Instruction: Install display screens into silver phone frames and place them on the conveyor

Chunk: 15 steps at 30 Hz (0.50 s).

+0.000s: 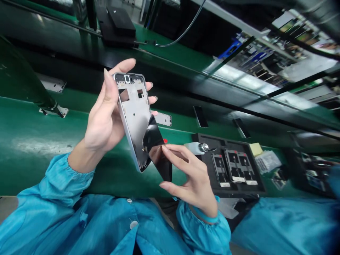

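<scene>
My left hand (102,122) is wrapped round a phone frame (135,115), thumb on its left edge and fingertips showing past its right edge. The frame is tilted, its grey metal inner face towards me, with cutouts near the top. A thin, glossy black sheet (156,143), curved and pointed at its corners, lies partly across the frame's lower right. At the sheet's right edge, the fingers of my right hand (191,173) pinch it. Whether the sheet is fixed to the frame at any point I cannot tell.
A black foam tray (261,182) at right holds several phone frames (233,166) and a white bottle (193,148) with a metal top. Farther back lie phone parts (201,117) along the green bench (39,141). A green post (29,72) stands left; a blue sleeve (287,223) shows at right.
</scene>
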### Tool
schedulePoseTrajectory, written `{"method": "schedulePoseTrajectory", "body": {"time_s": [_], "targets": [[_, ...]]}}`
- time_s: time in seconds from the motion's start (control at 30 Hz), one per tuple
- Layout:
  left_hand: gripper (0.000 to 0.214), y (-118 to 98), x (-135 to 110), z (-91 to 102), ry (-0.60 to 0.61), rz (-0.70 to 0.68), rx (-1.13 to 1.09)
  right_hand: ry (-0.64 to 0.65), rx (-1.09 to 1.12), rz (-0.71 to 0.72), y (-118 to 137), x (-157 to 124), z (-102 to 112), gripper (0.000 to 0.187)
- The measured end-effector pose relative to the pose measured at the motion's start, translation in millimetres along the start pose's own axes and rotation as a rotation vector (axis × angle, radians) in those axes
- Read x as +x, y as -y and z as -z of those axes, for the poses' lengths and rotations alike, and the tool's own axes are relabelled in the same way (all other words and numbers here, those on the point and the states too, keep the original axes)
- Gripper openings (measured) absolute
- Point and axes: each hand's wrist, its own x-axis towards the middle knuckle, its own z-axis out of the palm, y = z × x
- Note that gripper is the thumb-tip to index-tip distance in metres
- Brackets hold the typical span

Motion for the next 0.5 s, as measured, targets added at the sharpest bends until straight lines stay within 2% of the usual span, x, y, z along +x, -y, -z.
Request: {"method": "schedulePoseTrajectory", "body": {"time_s": [0.1, 0.27, 0.33, 0.5], "targets": [[0.043, 4.9, 1.8, 10.8, 0.115, -0.121, 0.129, -0.043, 0.123, -0.011, -5.7, 3.1, -14.7, 0.07], [0.036, 11.4, 15.5, 34.6, 0.387, -0.274, 0.327, -0.234, 0.322, -0.006, -15.7, 12.7, -53.9, 0.078], [0.034, 12.3, 20.6, 39.9, 0.407, -0.299, 0.389, -0.259, 0.343, -0.016, -18.5, 16.8, -66.2, 0.08], [0.04, 10.0, 25.4, 40.0, 0.322, -0.325, 0.471, -0.211, 0.355, -0.085, -20.8, 25.1, -81.4, 0.085]]}}
